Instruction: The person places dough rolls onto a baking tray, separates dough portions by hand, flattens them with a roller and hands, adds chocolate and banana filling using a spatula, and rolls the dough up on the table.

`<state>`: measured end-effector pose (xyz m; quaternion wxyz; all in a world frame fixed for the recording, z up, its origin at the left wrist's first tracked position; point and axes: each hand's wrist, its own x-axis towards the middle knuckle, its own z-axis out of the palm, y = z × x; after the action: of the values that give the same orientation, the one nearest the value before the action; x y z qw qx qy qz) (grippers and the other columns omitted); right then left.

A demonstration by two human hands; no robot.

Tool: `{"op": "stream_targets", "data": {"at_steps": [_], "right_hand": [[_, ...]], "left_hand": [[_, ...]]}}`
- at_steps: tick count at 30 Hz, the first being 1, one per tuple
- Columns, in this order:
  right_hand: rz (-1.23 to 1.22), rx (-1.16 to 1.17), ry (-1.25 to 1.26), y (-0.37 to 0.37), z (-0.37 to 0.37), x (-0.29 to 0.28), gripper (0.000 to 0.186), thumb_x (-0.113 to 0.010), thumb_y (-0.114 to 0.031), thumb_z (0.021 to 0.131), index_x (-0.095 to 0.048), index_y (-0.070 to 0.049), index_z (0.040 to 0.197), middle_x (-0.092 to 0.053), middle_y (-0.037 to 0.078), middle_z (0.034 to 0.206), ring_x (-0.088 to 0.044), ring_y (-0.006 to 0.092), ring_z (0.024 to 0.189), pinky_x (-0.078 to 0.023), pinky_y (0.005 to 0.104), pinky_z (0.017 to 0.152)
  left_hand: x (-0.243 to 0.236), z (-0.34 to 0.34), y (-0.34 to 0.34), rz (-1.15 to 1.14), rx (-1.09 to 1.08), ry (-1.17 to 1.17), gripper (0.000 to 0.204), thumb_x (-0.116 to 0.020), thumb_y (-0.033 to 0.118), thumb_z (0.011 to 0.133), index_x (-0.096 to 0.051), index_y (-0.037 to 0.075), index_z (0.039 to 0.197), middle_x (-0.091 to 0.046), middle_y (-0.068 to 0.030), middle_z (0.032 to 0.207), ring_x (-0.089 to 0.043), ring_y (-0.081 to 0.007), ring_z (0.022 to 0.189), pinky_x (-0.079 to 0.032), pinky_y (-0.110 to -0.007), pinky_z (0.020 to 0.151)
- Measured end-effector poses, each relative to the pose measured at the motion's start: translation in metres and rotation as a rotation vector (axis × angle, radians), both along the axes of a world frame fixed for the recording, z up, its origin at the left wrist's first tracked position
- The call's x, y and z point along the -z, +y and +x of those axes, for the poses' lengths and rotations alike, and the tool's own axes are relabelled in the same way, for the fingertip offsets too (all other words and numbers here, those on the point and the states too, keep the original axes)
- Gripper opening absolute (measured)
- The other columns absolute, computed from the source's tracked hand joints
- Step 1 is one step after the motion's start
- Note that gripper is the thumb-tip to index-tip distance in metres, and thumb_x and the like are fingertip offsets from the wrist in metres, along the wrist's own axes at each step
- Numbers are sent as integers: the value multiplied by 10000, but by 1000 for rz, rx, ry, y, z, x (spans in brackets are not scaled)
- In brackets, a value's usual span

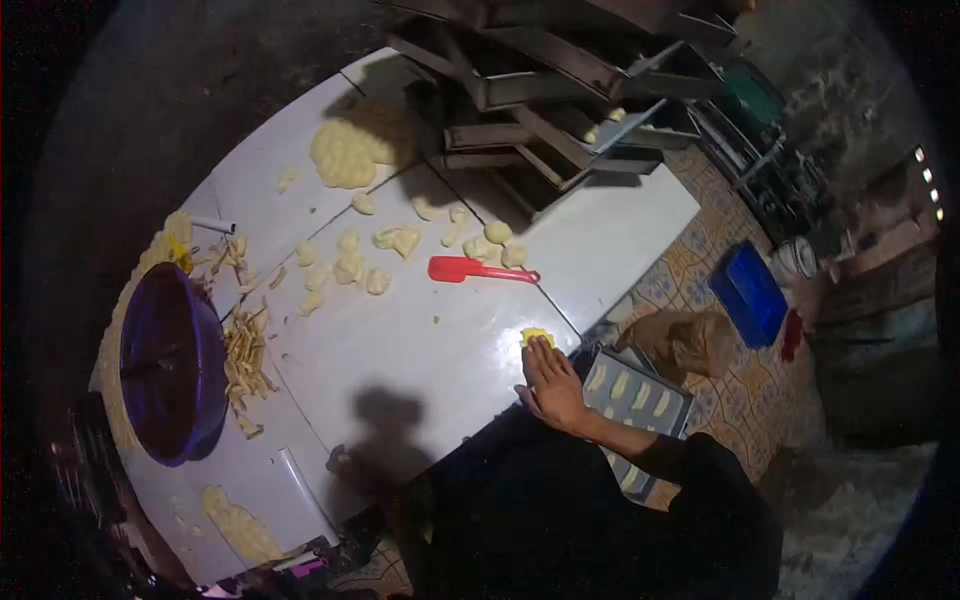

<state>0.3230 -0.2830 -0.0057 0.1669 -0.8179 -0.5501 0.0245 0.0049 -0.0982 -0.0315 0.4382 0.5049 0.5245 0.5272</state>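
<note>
My right hand [553, 388] lies flat at the right front edge of the white tiled table [400, 340], fingers stretched out. Under its fingertips is a small yellow piece of dough [536, 335], partly covered. In deep shadow by the front edge, my left hand [341, 462] shows only dimly, and its fingers cannot be made out. Beyond the right hand lies a red spatula [455, 269]. Several pale dough pieces [349, 268] are scattered behind and left of it, with a large dough mass [345, 155] farther back.
A purple basin [208, 370] stands at the left beside a heap of peels [245, 355]. Stacked metal trays [560, 90] tower at the back. A tray of shaped dough strips [680, 405] sits below the table's right side. Beyond is a blue crate [750, 295] on the patterned floor.
</note>
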Motion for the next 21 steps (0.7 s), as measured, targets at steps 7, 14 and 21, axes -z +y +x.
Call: {"op": "stream_targets", "data": {"at_steps": [7,14,21], "right_hand": [[327,-240,418,1,-19,-29,306,-662,-84,912,-652,-5,1207,-705,204,1092,-675,383,1043,-568,486,895],[57,-602,158,189,-110,9,661,-561,-372,975,-434,55,1463,-332,223,1602,-264,347,1522,-259,539,1215],[-98,-1046,229,135,-73,21,697,-505,-510,979,-438,-82,1526,-342,140,1629,-280,304,1523,-142,520,1264]], "left_hand": [[2,-11,4,84,-63,154,414,-463,336,1057,-636,-35,1120,-621,-116,1013,-590,-192,854,-484,-315,709],[24,-32,11,344,-215,424,438,-440,333,1067,-633,-50,1153,-628,-138,1090,-618,-210,949,-520,-324,781],[-60,-35,-21,119,-135,461,326,-538,203,1014,-602,-42,1220,-620,-141,1157,-622,-251,1065,-517,-348,915]]}}
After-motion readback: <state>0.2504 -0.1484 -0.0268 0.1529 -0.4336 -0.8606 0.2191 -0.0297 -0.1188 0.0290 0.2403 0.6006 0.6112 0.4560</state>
